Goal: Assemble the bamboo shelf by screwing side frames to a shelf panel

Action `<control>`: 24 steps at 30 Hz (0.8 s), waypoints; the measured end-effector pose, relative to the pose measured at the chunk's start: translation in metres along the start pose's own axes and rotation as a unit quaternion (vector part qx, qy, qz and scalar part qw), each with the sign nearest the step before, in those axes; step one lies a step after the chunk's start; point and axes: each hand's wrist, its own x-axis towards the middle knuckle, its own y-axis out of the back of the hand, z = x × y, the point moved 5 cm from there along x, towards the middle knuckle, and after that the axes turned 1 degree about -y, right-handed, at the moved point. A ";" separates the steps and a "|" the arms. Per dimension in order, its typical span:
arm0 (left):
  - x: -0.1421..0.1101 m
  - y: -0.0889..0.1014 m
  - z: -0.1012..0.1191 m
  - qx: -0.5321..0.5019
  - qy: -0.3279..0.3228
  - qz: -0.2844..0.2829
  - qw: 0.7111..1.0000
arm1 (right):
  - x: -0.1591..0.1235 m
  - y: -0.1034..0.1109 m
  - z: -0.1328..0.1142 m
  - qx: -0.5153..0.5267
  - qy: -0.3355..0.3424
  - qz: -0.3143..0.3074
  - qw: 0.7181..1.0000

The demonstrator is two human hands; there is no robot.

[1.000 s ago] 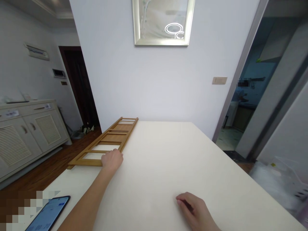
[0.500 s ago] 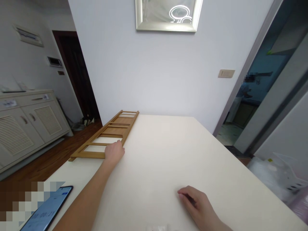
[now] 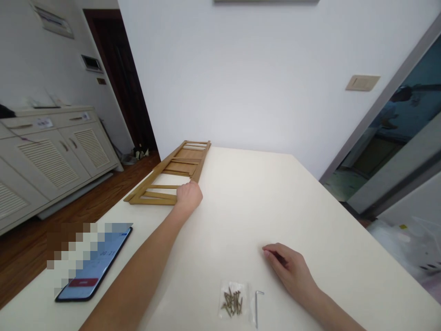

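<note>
Left hand (image 3: 189,196) gripped the near right corner of a wooden frame (image 3: 182,167) ahead of it, probably light, stiff, best held by its side rails (image 3: 201,162), while the right hand (image 3: 292,271) rested half-open, apparently empty.

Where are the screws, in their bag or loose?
In the bag: the screws show clustered through its clear plastic, beside the bent metal key on the table.

We are seeing a phone (image 3: 103,262) lying face-up at the left of a white table (image 3: 248,197); beyond, a louvred cabinet (image 3: 64,131) is standing near a dark door (image 3: 127,78), while a switch plate (image 3: 363,83) is sitting on the pale wall (image 3: 258,82), left of a door frame (image 3: 381,105).
</note>
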 end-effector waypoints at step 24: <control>-0.014 -0.002 0.024 -0.008 -0.088 -0.039 0.995 | 0.001 -0.005 0.003 -0.022 0.004 0.006 1.000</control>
